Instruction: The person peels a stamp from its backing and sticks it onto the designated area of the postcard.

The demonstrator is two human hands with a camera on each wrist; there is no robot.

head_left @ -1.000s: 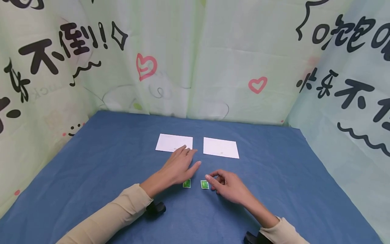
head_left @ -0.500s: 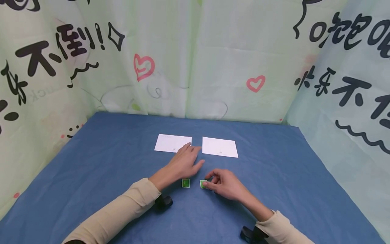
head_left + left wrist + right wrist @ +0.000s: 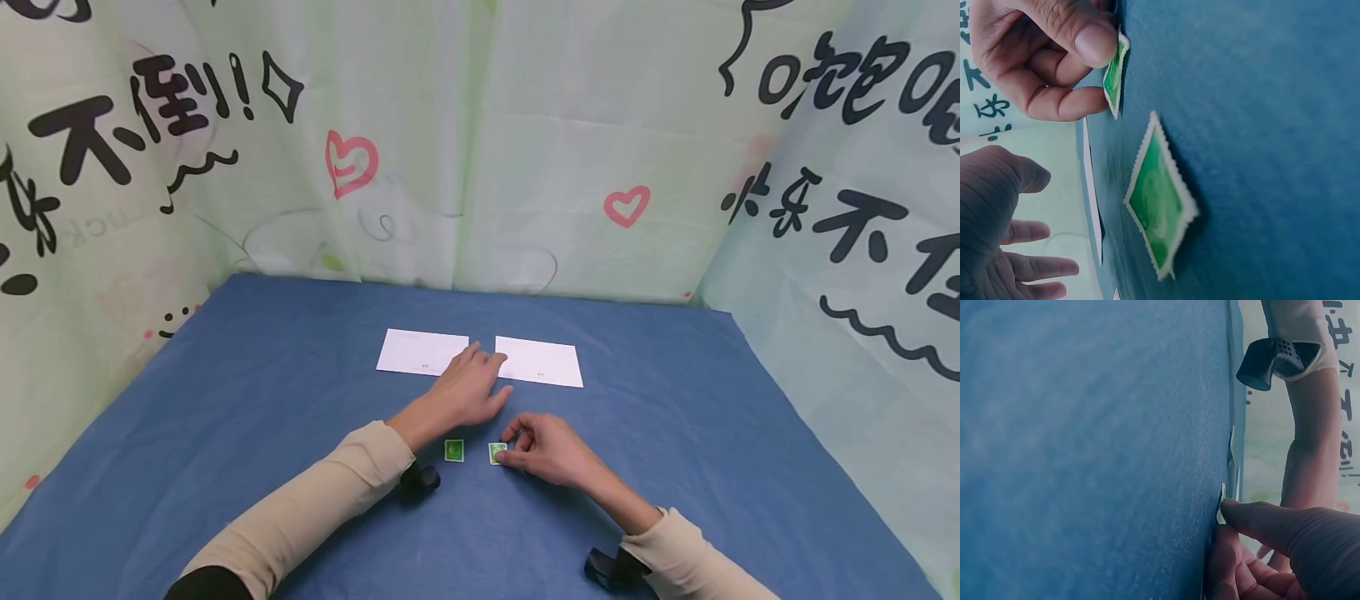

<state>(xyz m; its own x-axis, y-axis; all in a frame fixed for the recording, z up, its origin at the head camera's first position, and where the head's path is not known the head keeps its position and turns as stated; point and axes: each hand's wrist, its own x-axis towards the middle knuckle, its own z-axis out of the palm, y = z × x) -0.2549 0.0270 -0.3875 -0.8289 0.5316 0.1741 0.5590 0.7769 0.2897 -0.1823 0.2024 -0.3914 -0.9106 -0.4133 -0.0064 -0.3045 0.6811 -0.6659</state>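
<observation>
Two green postage stamps with white perforated edges are on the blue cloth. My right hand (image 3: pixel 551 450) has its thumb and a curled finger at the edges of the right stamp (image 3: pixel 496 448), pinching it; in the left wrist view that stamp (image 3: pixel 1114 78) stands slightly bent beside the thumb tip. The left stamp (image 3: pixel 453 450) lies untouched below my left forearm. My left hand (image 3: pixel 468 392), fingers extended and relaxed, hovers past the stamps near the two white cards, holding nothing. The left card (image 3: pixel 420 350) and right card (image 3: pixel 540 360) lie side by side, each with small print near its lower edge.
A blue cloth (image 3: pixel 337 500) covers the table. Behind it and along both sides hang pale green curtains (image 3: pixel 547 125) with black writing and pink hearts. A black wrist camera (image 3: pixel 422 481) sits under my left wrist, another black camera (image 3: pixel 611 569) at the right.
My left hand has moved rightward, from over the left card to the gap between the cards. My right thumb has come down onto the right stamp, with a finger closing toward its edge.
</observation>
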